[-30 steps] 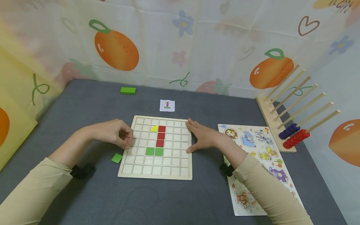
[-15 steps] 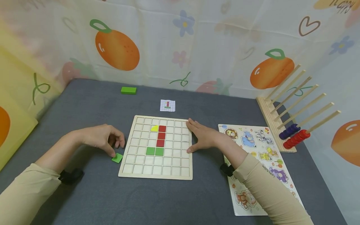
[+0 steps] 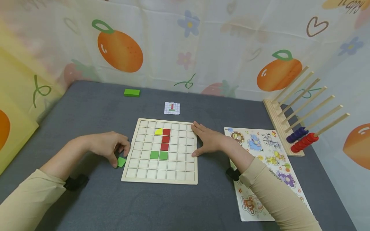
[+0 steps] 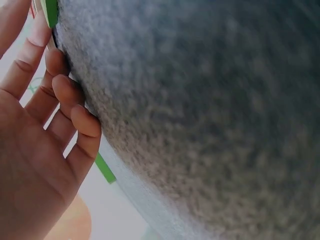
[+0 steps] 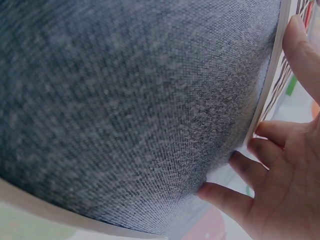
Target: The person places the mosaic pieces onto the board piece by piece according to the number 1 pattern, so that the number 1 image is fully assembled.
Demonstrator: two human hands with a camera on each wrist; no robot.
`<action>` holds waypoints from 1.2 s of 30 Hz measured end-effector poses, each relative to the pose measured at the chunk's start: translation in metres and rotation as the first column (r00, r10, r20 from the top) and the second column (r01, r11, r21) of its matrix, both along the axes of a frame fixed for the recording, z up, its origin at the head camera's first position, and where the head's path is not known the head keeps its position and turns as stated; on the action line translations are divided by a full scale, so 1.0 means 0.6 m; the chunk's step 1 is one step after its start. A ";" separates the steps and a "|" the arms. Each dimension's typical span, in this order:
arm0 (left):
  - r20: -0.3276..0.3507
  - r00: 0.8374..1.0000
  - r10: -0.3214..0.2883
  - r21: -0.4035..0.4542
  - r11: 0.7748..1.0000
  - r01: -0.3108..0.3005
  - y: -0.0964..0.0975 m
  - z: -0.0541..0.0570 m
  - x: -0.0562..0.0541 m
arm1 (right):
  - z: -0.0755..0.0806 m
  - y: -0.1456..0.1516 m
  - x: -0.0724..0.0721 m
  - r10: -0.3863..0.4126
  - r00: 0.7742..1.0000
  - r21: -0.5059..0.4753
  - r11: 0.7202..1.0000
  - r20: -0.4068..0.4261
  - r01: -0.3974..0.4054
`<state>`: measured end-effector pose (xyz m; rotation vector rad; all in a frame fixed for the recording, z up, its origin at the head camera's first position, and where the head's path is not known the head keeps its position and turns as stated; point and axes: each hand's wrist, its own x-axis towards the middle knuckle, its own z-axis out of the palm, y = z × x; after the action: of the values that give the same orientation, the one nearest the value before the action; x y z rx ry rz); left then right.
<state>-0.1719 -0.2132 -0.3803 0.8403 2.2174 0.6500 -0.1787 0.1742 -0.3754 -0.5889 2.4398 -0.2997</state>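
In the head view a wooden grid board lies mid-table. On it sit a yellow tile, a column of red tiles and two green tiles. Left of the board, my left hand pinches a loose green square tile by its edge. That tile shows at the thumb and index finger in the left wrist view, where the other fingers are loosely bent. My right hand rests with spread fingers on the board's right edge; the right wrist view shows its thumb against the rim.
Behind the board lie a small pattern card and a green block. An animal puzzle board lies under the right forearm. Farther right stands a wooden peg rack with blue and red rings.
My left hand has moved off the board's left edge, down and left to the loose green tile, which has shifted and tilted slightly. The right hand stays put.
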 end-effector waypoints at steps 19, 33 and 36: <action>-0.033 0.999 0.008 0.006 1.000 -0.007 -0.001 0.002 0.004 | 0.002 -0.001 0.001 -0.004 1.000 -0.007 1.000 0.003 0.004; 0.013 0.999 0.049 0.089 0.995 -0.050 -0.002 0.003 -0.012 | 0.002 0.000 0.001 -0.001 1.000 -0.013 1.000 0.004 0.002; -0.013 0.999 0.041 0.119 0.992 -0.039 0.002 0.002 -0.016 | 0.002 0.000 0.002 -0.002 1.000 -0.013 1.000 0.003 0.002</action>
<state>-0.1816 -0.2120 -0.3790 0.8646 2.2317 0.8042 -0.1778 0.1743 -0.3741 -0.5909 2.4379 -0.3175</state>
